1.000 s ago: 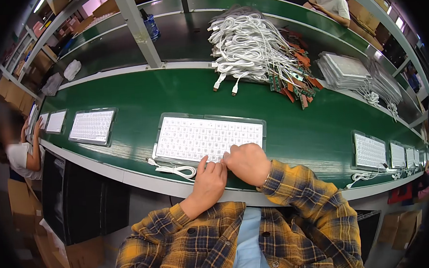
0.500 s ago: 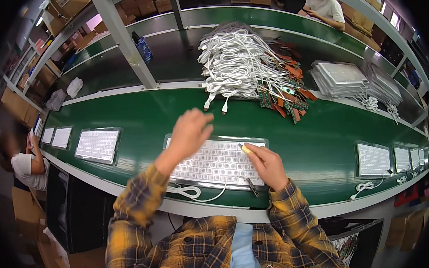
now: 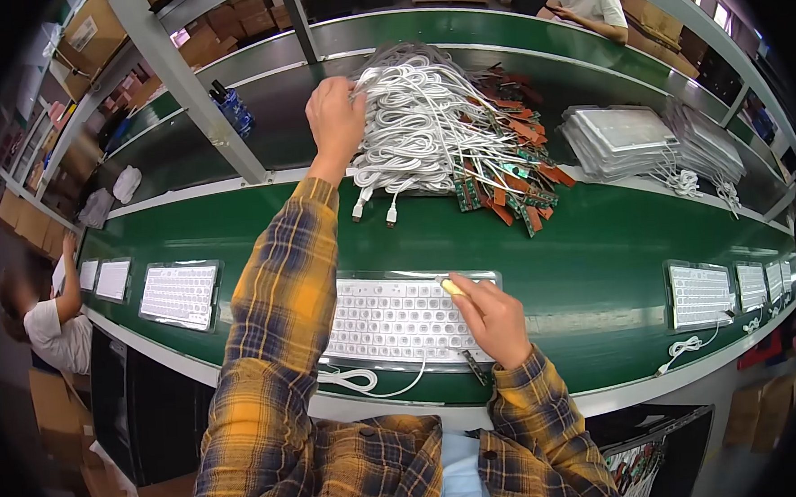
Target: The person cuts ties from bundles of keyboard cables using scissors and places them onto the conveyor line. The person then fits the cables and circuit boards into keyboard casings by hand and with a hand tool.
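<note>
My left hand (image 3: 337, 117) reaches to the left edge of a heap of coiled white cables (image 3: 405, 127); its fingers curl at the cables, and their tips are partly hidden. My right hand (image 3: 494, 320) pinches a small yellow item (image 3: 452, 286) above the upper right part of a white keyboard (image 3: 388, 321). The keyboard lies in a clear tray on the green surface (image 3: 579, 266), partly covered by my left sleeve. A looped white cable (image 3: 351, 380) runs along its front edge to a small dark part (image 3: 473, 367) at the lower right corner.
More keyboards lie left (image 3: 180, 296) and right (image 3: 700, 296). Circuit boards with orange pieces (image 3: 521, 184) spread from the heap. Stacked clear trays (image 3: 622, 138) stand back right. A metal post (image 3: 196, 97) rises left of my hand. Co-workers sit left (image 3: 55, 320) and at the back (image 3: 592, 4).
My left hand has moved from over the keyboard, up and away, to the cable heap. My right hand has stayed near the keyboard with the yellow item. The view has shifted slightly.
</note>
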A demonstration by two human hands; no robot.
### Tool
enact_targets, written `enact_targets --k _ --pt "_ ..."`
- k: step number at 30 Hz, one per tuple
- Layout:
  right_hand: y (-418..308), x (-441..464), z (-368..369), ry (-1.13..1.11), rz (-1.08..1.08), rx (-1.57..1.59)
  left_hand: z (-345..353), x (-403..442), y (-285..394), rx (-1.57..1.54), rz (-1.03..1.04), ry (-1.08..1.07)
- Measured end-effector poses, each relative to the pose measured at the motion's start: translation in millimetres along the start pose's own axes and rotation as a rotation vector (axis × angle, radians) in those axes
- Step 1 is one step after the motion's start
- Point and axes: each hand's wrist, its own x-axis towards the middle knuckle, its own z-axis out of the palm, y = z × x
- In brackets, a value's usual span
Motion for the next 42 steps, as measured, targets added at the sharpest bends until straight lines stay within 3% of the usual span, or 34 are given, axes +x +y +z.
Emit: enact_targets --k 4,6,9,11,12,14,21,26,27,31,32,34,36,37,39,42 --pt "2.1 4.0 0.9 0.163 -0.03 0.09 -77.2 -4.4 64.7 -0.807 -0.24 0.031" --pt "-7.7 4.3 -7.2 0.307 0.154 0.383 -126.7 -22.0 94.4 -0.867 -0.117 0.019" --pt "-22.2 0.7 -28.2 0.424 0.188 0.453 -182.2 -65.6 109.1 -0.637 0.369 -0.034" --pt "-44.7 1.0 -37.9 0.315 0.141 0.301 -215.0 -99.4 109.2 -0.606 0.425 -0.193" --pt "-45.9 2.6 -35.7 0.293 0.132 0.324 -228.9 -114.0 103.2 -0.578 0.409 -0.197" --pt "-47.4 7.9 -30.0 0.103 -0.275 0.138 -250.9 -139.9 85.2 -0.518 0.323 -0.222" --pt "-94.5 24.5 -0.8 -0.303 -0.331 -0.212 -344.9 -202.8 -34.5 -0.066 -0.047 -0.41" --pt "-146.3 36.2 70.3 -0.634 -0.464 -0.077 -397.3 -243.5 -126.7 0.317 -0.109 -0.597" --pt "-158.4 37.9 92.2 -0.741 -0.44 -0.063 -403.9 -246.8 -144.8 0.319 -0.115 -0.597" --pt "-205.5 40.2 186.0 -0.86 -0.347 0.158 -411.2 -261.1 -194.6 0.822 -0.138 -0.411" --pt "-219.2 43.9 197.8 -0.861 -0.349 0.157 -407.3 -265.2 -197.5 0.823 -0.14 -0.41" --pt "-238.3 50.6 215.8 -1.022 -0.028 0.217 -392.7 -272.1 -188.7 0.309 -0.201 -0.549" --pt "-240.9 54.8 225.3 -1.045 0.015 0.256 -386.9 -270.4 -157.3 -0.199 -0.365 -0.665" --pt "-239.8 56.4 228.7 -1.061 0.064 0.293 -385.8 -271.9 -148.4 -0.198 -0.37 -0.665" --pt "-236.4 59.6 234.4 -1.092 0.168 0.358 -383.0 -275.3 -140.0 -0.613 -0.9 -0.736" --pt "-226.4 61.8 243.1 -0.963 0.09 0.337 -365.0 -283.6 -154.6 -0.576 -0.904 -0.564"
